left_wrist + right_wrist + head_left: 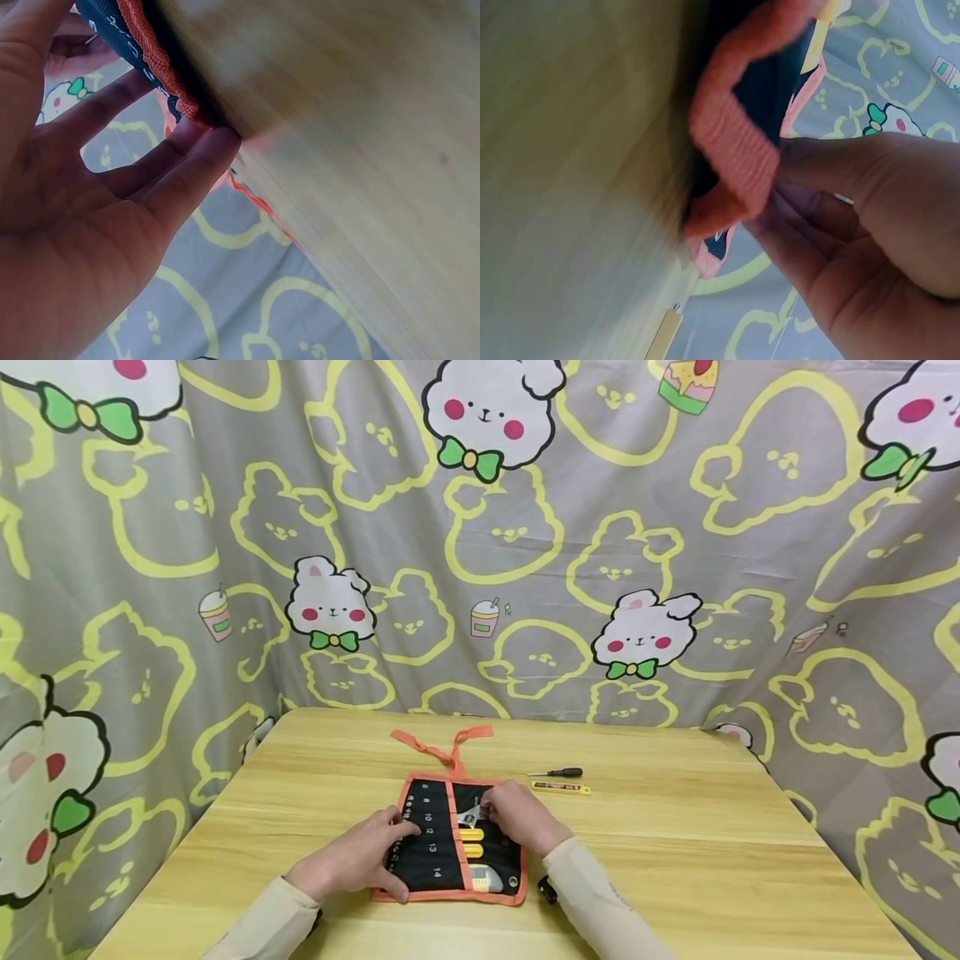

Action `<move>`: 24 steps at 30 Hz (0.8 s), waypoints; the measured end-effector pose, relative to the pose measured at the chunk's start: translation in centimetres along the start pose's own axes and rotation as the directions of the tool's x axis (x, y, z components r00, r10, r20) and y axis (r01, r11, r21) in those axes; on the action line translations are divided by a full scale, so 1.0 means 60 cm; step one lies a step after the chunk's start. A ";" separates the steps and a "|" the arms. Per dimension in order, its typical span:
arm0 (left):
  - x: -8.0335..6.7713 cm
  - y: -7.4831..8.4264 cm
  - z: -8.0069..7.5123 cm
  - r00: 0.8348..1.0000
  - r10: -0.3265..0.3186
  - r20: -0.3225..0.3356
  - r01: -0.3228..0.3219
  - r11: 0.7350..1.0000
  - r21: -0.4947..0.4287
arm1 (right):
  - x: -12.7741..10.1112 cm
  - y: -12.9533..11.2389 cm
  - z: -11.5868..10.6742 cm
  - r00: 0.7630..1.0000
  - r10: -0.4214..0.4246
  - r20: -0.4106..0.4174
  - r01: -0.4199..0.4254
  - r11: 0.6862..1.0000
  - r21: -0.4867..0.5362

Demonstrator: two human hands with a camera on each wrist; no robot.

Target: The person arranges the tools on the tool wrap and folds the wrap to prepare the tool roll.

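Note:
A black tool pouch with orange trim lies spread on the table, printed with numbers along its left half. My left hand rests over its left edge, fingers spread and fairly straight; in the left wrist view the fingertips touch the orange border. At the upper right pocket my right hand pinches a silver metal tool that looks like a wrench, its grip end hidden by the fingers. Below it, two yellow handles and a grey-and-yellow tool sit in the pockets.
Right of the pouch's top lie a black-handled screwdriver and a flat yellow case with a label. Orange tie straps stretch beyond the pouch's far edge. A patterned curtain surrounds the wooden table.

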State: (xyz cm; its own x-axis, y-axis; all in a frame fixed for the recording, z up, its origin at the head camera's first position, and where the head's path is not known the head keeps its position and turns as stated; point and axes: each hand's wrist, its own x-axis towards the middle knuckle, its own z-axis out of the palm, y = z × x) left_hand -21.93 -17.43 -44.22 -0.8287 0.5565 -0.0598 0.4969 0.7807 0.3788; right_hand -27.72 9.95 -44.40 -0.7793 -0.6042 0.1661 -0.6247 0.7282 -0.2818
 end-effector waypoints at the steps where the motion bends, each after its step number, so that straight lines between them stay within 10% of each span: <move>1: 0.000 0.000 0.000 1.000 0.002 0.000 -0.002 1.000 0.000 | 0.000 0.002 -0.001 1.000 0.003 0.014 -0.003 1.000 0.007; 9: 0.002 -0.001 0.004 1.000 0.001 0.002 -0.001 1.000 -0.018 | -0.010 0.037 -0.021 0.991 0.098 0.094 -0.109 0.986 0.124; 24: -0.001 -0.002 0.004 1.000 0.002 0.001 -0.002 1.000 0.003 | -0.071 0.153 -0.097 0.967 0.245 -0.068 -0.228 0.954 0.195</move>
State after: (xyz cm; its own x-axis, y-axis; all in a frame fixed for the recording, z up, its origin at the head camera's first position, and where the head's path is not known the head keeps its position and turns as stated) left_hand -21.87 -17.50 -44.46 -0.8277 0.5580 -0.0601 0.4989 0.7806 0.3765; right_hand -30.43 21.10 -42.18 -0.9100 -0.3839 0.1563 -0.4089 0.7694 -0.4907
